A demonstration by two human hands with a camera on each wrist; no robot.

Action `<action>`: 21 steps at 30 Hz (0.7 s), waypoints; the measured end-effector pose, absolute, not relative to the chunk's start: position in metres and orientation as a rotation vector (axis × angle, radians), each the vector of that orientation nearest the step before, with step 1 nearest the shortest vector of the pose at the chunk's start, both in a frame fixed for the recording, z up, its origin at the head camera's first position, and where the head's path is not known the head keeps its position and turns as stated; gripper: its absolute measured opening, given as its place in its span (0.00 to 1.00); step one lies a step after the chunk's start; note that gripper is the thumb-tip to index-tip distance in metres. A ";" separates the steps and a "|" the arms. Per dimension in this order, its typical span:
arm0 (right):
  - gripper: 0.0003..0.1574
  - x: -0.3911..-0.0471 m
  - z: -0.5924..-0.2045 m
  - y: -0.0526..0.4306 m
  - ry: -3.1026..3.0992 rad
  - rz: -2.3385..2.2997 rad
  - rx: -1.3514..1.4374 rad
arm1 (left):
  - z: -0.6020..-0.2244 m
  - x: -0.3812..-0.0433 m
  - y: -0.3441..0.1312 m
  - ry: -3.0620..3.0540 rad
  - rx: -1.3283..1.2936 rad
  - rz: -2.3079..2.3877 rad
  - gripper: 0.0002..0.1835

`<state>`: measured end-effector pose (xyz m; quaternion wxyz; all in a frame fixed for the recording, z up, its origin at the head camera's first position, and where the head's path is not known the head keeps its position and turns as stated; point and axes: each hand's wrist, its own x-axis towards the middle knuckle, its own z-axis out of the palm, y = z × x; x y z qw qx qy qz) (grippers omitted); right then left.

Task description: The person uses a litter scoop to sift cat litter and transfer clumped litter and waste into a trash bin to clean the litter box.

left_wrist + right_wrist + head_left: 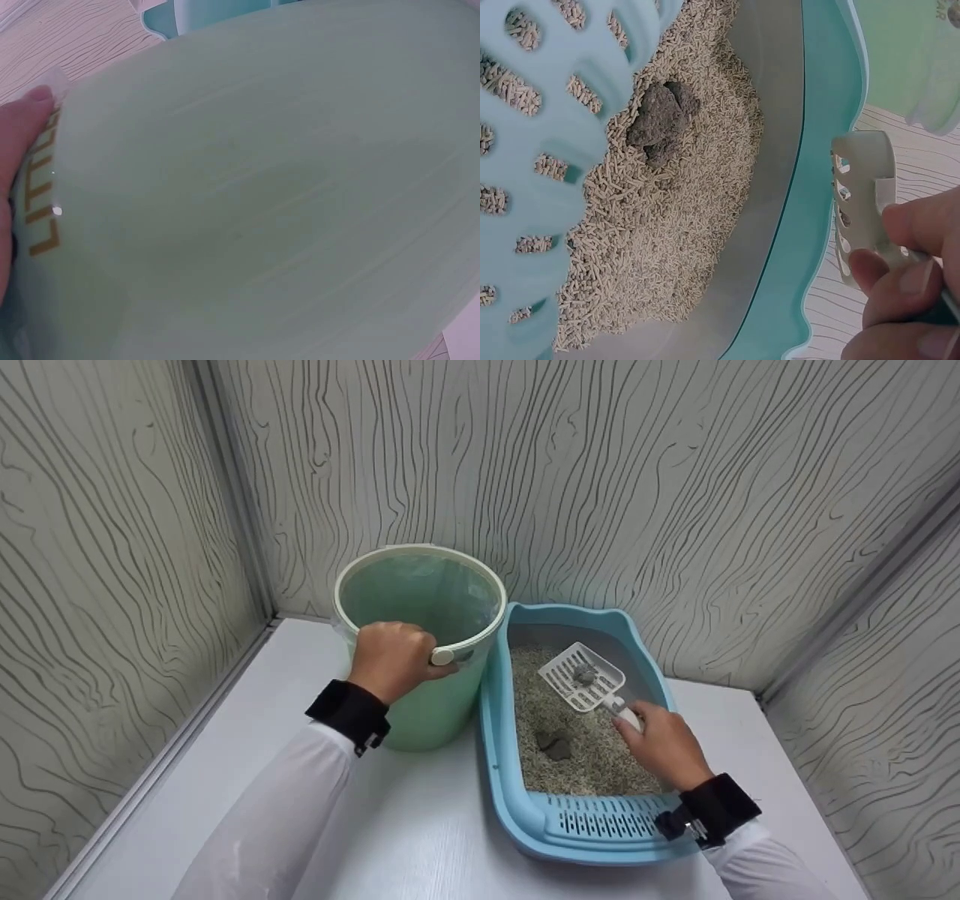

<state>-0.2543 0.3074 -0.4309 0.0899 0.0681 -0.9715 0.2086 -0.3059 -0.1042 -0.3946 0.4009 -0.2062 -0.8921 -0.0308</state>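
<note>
White wall panels with a dark wood-grain line pattern (465, 457) close off the back and sides of a smooth white surface (420, 825). On it, a tall green round bin with a cream rim (412, 720) stands just beside a light-blue plastic litter tray (504, 795); a thin clear plastic liner (420, 585) is fitted inside the bin.

Left hand (394, 660): closed over the near edge of the bin, thumb against the outer wall, as the left wrist view confirms. Right hand (664, 742): fingers closed around the handle of a white slotted plastic scoop (600, 690). The scoop is positioned over the far part of the tray; its exact clearance above the pale pellet litter (600, 765) cannot be determined. One grey lump (584, 674) rests on the scoop's slotted blade. A second, darker clump (555, 746) lies in the litter nearer the tray's perforated front step.

Assessment: the step in hand appears to be lifting out the first piece, with the bin steadied to receive it. The next move would call for holding the blade level, carrying it leftward over the tray wall and tipping it inside the liner. The clump in the litter remains to be collected.
</note>
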 end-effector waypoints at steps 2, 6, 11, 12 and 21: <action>0.11 -0.254 -0.431 0.308 -2.877 0.607 0.202 | -0.394 -0.305 -0.104 -2.252 -0.520 -0.075 0.42; 0.12 -0.253 -0.431 0.309 -2.866 0.618 0.180 | -0.394 -0.305 -0.103 -2.258 -0.521 -0.083 0.41; 0.17 -0.252 -0.431 0.311 -2.871 0.671 0.172 | -0.391 -0.304 -0.103 -2.308 -0.521 -0.085 0.41; 0.16 -0.252 -0.431 0.312 -2.875 0.684 0.167 | -0.391 -0.305 -0.103 -2.314 -0.520 -0.082 0.40; 0.19 -0.253 -0.427 0.313 -2.929 0.806 0.089 | -0.392 -0.304 -0.105 -2.318 -0.519 -0.087 0.41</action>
